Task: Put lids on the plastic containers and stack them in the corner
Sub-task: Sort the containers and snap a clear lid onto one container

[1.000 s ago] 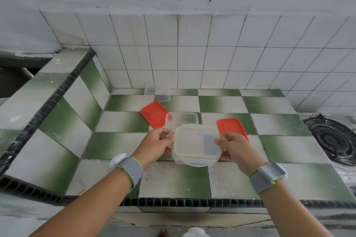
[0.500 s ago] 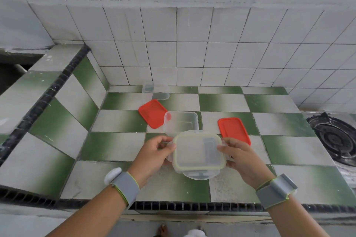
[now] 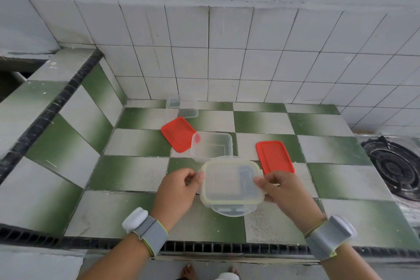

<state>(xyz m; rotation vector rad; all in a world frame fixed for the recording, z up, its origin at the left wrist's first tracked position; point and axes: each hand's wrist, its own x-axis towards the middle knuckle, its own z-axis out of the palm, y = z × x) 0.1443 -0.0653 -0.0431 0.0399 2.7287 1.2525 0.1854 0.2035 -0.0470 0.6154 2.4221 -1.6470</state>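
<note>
A clear square container with a yellow-rimmed lid [image 3: 230, 185] on top is held between both hands above the counter's front. My left hand [image 3: 176, 192] pinches its left edge and my right hand [image 3: 284, 188] grips its right edge. Just behind it stands an open clear container [image 3: 212, 146] without a lid. One red lid [image 3: 178, 133] lies to that container's left, another red lid [image 3: 275, 157] to its right. A small clear container [image 3: 173, 102] and a clear piece [image 3: 188, 111] sit near the back wall.
The green and white tiled counter [image 3: 136, 175] meets the white tiled wall [image 3: 227, 63] at the back and a raised tiled ledge [image 3: 45, 109] at the left. A black gas burner [image 3: 395, 166] sits at the far right. Bare feet show below the counter edge.
The lidded container has shifted slightly right and lower in my hands, and its front latch tab now shows. The camera view has dipped a little. Other items have not moved.
</note>
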